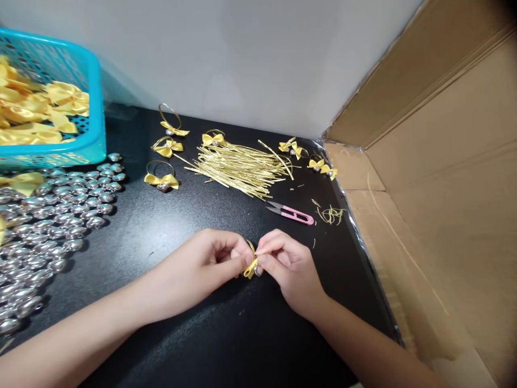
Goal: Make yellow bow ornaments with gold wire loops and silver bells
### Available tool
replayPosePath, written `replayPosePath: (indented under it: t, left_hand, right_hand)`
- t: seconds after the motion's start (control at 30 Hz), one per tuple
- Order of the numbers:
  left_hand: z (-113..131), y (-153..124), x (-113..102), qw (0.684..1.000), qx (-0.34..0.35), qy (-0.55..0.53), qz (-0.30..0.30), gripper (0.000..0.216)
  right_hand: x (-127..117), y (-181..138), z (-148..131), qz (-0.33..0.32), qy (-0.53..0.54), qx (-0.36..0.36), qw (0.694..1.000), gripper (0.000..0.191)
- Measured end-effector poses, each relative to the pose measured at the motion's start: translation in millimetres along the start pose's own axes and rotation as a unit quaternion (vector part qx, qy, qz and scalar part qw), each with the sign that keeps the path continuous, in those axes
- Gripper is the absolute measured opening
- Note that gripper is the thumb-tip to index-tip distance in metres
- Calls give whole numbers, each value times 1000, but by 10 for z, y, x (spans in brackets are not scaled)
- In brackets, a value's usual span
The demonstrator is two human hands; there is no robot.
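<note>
Low over the black table, a yellow ribbon bow (pixel 250 269) is pinched between my two hands. My left hand (pixel 216 256) closes thumb and fingers on its left side. Thumb and forefinger of my right hand (pixel 286 264) press together at its right side, just above a small silver bell-like charm (pixel 258 270). Part of a gold loop shows behind the bow; the fingertips cover the rest. Beyond my right hand lie pink thread snips (pixel 291 213) with the blades apart. A heap of gold twist ties (pixel 242 170) spreads behind them.
A blue basket (pixel 99 108) of yellow bows stands at the back left, with many silver charms (pixel 60 221) before it. Bows with gold loops (pixel 161 181) sit around the twist ties. Gold trimmings (pixel 332 215) lie near the right edge, beside a cardboard wall (pixel 444 161).
</note>
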State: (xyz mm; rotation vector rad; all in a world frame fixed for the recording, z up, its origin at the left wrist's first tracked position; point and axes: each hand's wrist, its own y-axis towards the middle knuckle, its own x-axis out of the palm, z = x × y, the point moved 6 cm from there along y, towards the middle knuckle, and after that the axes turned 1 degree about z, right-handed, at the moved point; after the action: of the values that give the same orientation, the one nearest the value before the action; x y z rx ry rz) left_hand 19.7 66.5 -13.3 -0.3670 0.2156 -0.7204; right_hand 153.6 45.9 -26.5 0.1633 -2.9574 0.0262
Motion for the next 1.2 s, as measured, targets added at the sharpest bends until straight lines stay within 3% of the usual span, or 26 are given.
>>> replayPosePath:
  t: [0.4,0.53,0.7,0.87,1.0,1.2]
  left_hand:
    - [-73,-6,52,998,44,7,37,35]
    - [-82,14,53,999,31,14,33,35]
    - [-69,15,61,999,18,16,21,33]
    - [-71,2,75,999,27,15,20,32]
    - [-61,-4,81,999,30,16,21,32]
    - [-56,-6,76,999,31,9,27,31]
  right_hand:
    - [-4,11,33,-5,9,21,1000,8]
    - [-60,20,13,19,-17,16,1000,3]
    - [-78,29,-77,1,-45,-14,999,10]
    - [-80,43,-36,-2,14,12,1000,4]
    - [-56,52,41,-11,92,63,994,13]
    - [-51,45,61,-17,128,70,989,18]
